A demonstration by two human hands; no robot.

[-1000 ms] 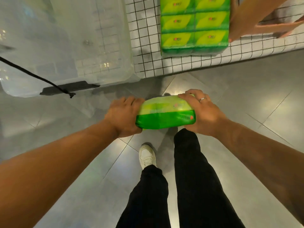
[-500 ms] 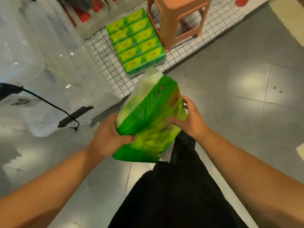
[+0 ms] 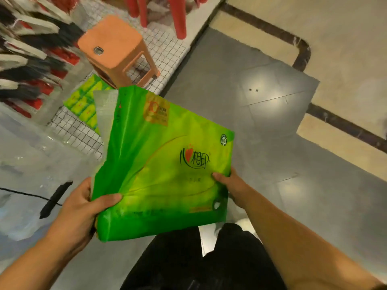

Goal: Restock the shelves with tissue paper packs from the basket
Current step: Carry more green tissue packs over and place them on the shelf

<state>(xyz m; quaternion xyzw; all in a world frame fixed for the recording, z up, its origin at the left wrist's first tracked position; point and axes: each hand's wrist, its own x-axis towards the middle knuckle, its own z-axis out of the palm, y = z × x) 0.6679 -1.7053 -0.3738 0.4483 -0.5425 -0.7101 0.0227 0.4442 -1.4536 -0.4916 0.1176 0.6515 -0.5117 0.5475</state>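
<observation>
I hold a large green tissue paper pack [image 3: 165, 162] in front of me, its printed face turned up towards the camera. My left hand [image 3: 81, 208] grips its lower left corner with the thumb on top. My right hand [image 3: 230, 185] grips its right edge. Behind the pack, a block of green tissue packs [image 3: 83, 101] lies on the low white wire-grid shelf [image 3: 71, 128]. The clear plastic basket [image 3: 27, 164] stands at the left, partly out of view; its contents cannot be made out.
An orange plastic stool [image 3: 117, 51] stands on the grid shelf beyond the stacked packs. Red stools [image 3: 178, 15] are at the top. Blurred red, black and white goods [image 3: 27, 59] fill the upper left. Grey tiled floor [image 3: 261, 122] stretches to the right. My black-trousered legs [image 3: 199, 258] are below.
The pack has risen and tilted so its broad printed face shows. My view has swung up and right, revealing the stool and more floor. Both hands keep their hold.
</observation>
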